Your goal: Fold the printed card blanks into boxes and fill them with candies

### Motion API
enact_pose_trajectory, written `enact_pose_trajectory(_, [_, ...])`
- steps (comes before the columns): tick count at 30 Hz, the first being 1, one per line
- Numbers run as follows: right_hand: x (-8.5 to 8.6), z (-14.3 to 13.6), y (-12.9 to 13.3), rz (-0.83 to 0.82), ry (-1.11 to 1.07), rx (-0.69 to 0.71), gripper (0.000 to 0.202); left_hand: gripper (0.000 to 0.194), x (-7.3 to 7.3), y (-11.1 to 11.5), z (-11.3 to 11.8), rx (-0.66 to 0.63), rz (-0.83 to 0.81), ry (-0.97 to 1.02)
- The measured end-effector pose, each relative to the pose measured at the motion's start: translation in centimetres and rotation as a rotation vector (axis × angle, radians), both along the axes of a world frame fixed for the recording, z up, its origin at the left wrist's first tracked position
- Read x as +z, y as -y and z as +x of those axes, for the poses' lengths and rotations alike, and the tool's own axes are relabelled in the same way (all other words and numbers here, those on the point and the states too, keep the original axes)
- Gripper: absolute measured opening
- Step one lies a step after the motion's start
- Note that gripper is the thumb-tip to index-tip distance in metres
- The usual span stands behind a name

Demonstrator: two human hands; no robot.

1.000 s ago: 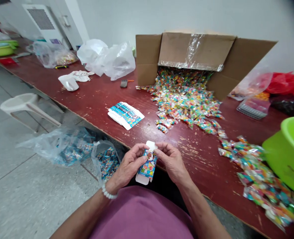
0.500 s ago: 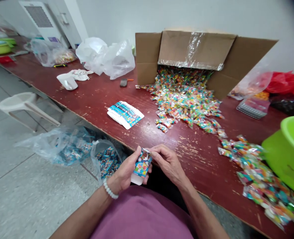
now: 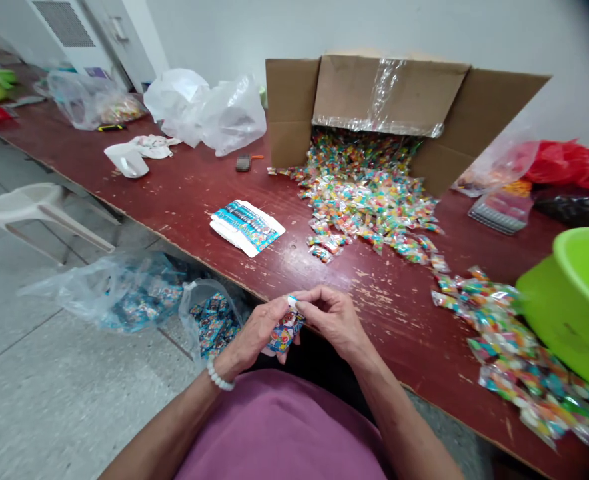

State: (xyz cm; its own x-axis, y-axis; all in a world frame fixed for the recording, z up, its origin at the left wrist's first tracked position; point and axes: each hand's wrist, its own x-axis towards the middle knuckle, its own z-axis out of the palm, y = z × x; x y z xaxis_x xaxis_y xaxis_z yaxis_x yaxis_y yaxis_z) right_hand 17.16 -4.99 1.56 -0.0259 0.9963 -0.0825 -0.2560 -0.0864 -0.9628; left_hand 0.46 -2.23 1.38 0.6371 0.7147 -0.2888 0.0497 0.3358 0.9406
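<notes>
A small printed candy box (image 3: 283,335), blue with bright cartoon figures, sits between my hands just above my lap. My left hand (image 3: 260,331) wraps round its left side, with the thumb up by the top end. At that end, the fingers of my right hand (image 3: 328,317) pinch a white flap. The fingers cover part of the box, so I cannot tell how far the flap is folded. On the table ahead lie flat blue-and-white cartons (image 3: 247,228). Wrapped colourful candies (image 3: 374,207) spill out toward me beyond them.
A cardboard box (image 3: 389,93) on its side holds more candies. Right is a green basin (image 3: 574,300) beside loose packets. Left below the table edge (image 3: 174,243) stand a bag-lined bucket (image 3: 214,323) of filled boxes, a plastic bag (image 3: 139,293) and a white stool (image 3: 34,200).
My left thumb has moved over the box's top end, and a white flap now shows between my fingers. More of the box is covered. The whole view has shifted slightly.
</notes>
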Motion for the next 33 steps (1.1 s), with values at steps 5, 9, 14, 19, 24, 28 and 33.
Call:
enact_pose_trajectory(5, [0.4,0.3,0.5,0.085,0.065,0.060,0.019,0.063,-0.7,-0.2,-0.6,-0.015,0.003,0.010])
enact_pose_trajectory(9, [0.2,0.3,1.2,0.215,0.294,0.042,0.018,0.068,-1.4,0.4,-0.4,0.057,-0.045,0.033])
enact_pose_trajectory(14, [-0.4,0.4,1.1,0.199,0.461,-0.097,0.014,0.067,-1.2,0.6,0.3,0.045,-0.100,0.010])
enact_pose_trajectory(19, [-0.2,1.3,0.2,0.078,0.375,0.013,0.016,0.077,-0.9,0.0,0.4,-0.014,-0.159,-0.036])
enact_pose_trajectory(24, [0.9,1.5,0.2,0.155,0.339,0.067,0.012,0.080,-0.9,-0.1,-0.1,0.003,-0.118,-0.063])
enact_pose_trajectory(28, [0.8,0.4,1.0,0.227,0.271,0.111,0.020,0.080,-0.9,0.0,0.2,0.101,-0.158,-0.002])
enact_pose_trajectory(33, [-1.6,0.3,0.1,0.217,0.419,0.041,0.023,0.063,-0.8,0.2,1.0,0.201,-0.274,0.125])
